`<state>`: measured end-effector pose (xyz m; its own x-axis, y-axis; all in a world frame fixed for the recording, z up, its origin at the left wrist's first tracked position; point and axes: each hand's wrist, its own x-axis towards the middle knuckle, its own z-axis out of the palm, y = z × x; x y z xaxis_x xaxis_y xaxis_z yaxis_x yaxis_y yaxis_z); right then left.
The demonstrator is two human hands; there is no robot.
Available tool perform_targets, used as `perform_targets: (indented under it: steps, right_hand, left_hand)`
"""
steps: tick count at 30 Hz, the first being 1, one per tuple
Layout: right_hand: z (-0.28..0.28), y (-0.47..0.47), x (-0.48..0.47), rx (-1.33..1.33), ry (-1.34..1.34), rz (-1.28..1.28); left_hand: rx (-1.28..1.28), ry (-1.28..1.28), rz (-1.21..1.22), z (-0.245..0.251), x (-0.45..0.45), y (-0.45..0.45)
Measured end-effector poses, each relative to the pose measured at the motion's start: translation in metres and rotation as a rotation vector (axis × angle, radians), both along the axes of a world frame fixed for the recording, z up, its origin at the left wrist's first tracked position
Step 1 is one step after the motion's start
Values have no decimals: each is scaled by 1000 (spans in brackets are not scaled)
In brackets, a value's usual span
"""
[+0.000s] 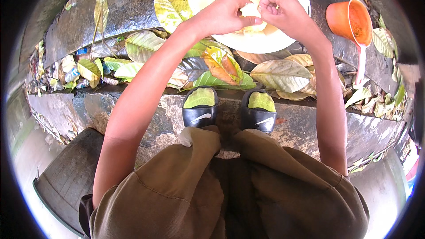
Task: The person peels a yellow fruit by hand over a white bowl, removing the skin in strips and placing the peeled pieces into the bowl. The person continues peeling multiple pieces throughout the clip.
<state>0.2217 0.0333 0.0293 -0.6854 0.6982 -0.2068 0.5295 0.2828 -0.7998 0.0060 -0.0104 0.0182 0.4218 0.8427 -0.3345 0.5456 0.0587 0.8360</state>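
A white plastic basin (247, 47) with dark handle slots stands in front of me, strongly overexposed. Over it, my left hand (232, 15) holds a pale yellow piece of what looks like food (249, 10) between thumb and fingers. My right hand (282, 15) is close beside it, fingers curled and thumb and forefinger drawn together at the piece's right edge. Glare hides whether those fingertips grip it. More pale yellow pieces (254, 33) lie in the basin below my hands, their outlines washed out.
An orange dipper (338, 20) lies to the right of the basin. Large fallen leaves (282, 74) and plastic litter (72, 74) fill the channel before my black sandals (199, 116). Wet concrete slabs (132, 10) border it. A dark ridged object (73, 176) is at lower left.
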Motion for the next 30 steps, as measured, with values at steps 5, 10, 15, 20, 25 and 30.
perform_targets:
  steps: [5,10,15,20,25,30]
  right_hand:
    - [-2,-10,-14,218,-14,-64]
    - [-39,7,13,116,243,-337]
    - [-14,25,30,183,288,-555]
    - [3,51,46,491,186,-629]
    - [2,25,34,342,185,-515]
    - [2,2,17,19,65,-186]
  left_hand:
    - [55,84,-34,-1,-1,-1]
    - [47,-84,17,-6,2,-1]
    - [9,-186,106,-8,4,-2]
    - [-5,-152,151,-5,4,-3]
    - [50,-186,186,-6,4,-2]
    - [71,-230,219,-10,0,-3]
